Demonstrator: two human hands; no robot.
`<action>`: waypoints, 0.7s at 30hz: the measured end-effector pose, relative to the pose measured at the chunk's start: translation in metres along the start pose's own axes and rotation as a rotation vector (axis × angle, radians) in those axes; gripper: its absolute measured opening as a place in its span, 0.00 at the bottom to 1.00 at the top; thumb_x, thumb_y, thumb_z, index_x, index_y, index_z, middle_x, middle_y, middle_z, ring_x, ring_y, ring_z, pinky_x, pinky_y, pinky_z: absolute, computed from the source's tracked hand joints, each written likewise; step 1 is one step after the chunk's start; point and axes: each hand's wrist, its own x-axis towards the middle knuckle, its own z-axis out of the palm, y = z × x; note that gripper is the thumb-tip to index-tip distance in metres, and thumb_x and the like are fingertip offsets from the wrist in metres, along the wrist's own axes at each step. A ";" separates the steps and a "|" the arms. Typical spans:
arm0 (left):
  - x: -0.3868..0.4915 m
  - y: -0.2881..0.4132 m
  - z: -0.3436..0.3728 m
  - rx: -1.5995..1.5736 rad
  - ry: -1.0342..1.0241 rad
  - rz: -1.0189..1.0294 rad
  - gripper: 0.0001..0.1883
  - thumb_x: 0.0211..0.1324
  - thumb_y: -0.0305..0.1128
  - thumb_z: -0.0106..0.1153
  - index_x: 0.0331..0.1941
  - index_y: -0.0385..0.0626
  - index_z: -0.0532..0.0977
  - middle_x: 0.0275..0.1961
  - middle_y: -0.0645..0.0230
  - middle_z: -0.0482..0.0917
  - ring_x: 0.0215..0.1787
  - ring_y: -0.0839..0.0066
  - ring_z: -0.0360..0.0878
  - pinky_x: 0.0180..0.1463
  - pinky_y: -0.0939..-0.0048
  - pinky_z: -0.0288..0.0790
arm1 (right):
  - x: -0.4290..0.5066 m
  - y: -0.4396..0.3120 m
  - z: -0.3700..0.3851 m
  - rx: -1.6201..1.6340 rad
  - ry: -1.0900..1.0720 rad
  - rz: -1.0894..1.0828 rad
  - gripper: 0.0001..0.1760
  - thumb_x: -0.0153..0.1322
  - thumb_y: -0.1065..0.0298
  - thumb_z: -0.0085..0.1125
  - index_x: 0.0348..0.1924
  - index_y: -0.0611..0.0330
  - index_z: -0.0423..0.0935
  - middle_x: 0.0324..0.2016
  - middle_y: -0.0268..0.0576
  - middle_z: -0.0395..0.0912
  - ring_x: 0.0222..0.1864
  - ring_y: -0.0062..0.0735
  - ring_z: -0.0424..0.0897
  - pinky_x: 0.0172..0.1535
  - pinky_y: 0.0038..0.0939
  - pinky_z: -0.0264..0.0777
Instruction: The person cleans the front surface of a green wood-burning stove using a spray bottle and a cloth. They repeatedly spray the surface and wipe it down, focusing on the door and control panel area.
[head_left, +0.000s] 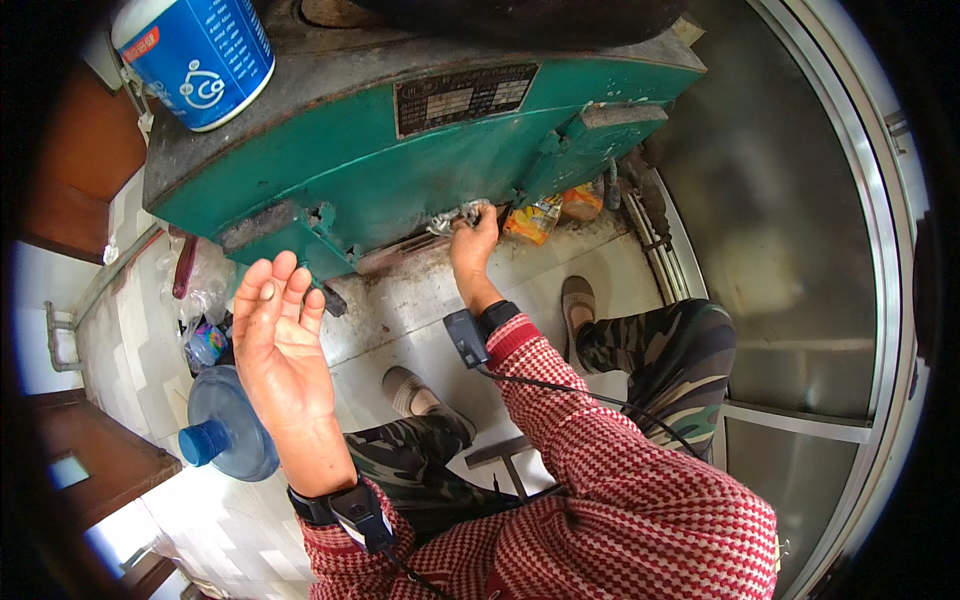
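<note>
My right hand (475, 232) reaches to the lower edge of a green metal stove (420, 180), its fingers closed on a crumpled, shiny silvery piece (450, 219), perhaps foil or plastic film. With its palm turned up and fingers slightly curled, my left hand (285, 337) is raised before the stove's left side and holds nothing. A dark metal plate (465, 97) bearing writing is fixed to the stove's front. On the stove's top at the left stands a blue and white plastic container (202, 60).
A large blue water bottle (240, 427) is on the tiled floor at my left, near a clear plastic bag (206, 274). Orange and yellow packets (536, 219) lie below the stove's right side. A metal-framed glass panel (795, 225) stands at my right.
</note>
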 end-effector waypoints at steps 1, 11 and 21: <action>0.000 0.000 0.001 0.000 -0.002 -0.001 0.14 0.63 0.30 0.56 0.52 0.42 0.75 0.53 0.59 0.80 0.51 0.71 0.79 0.55 0.67 0.72 | 0.002 -0.003 -0.002 0.066 -0.028 0.035 0.16 0.61 0.87 0.58 0.41 0.66 0.71 0.35 0.46 0.76 0.38 0.38 0.76 0.47 0.33 0.71; 0.002 -0.004 0.003 0.012 -0.021 -0.005 0.15 0.64 0.31 0.56 0.53 0.42 0.75 0.53 0.59 0.80 0.51 0.71 0.79 0.55 0.67 0.72 | 0.018 -0.019 -0.007 -0.058 0.065 -0.141 0.14 0.64 0.85 0.52 0.42 0.64 0.70 0.35 0.49 0.73 0.40 0.41 0.75 0.49 0.35 0.70; 0.000 -0.001 0.001 0.011 -0.048 -0.007 0.14 0.64 0.30 0.56 0.53 0.42 0.75 0.53 0.59 0.80 0.51 0.70 0.78 0.55 0.67 0.72 | 0.056 0.057 -0.020 0.694 0.104 0.625 0.13 0.69 0.86 0.47 0.41 0.57 0.72 0.31 0.39 0.77 0.32 0.32 0.79 0.32 0.38 0.80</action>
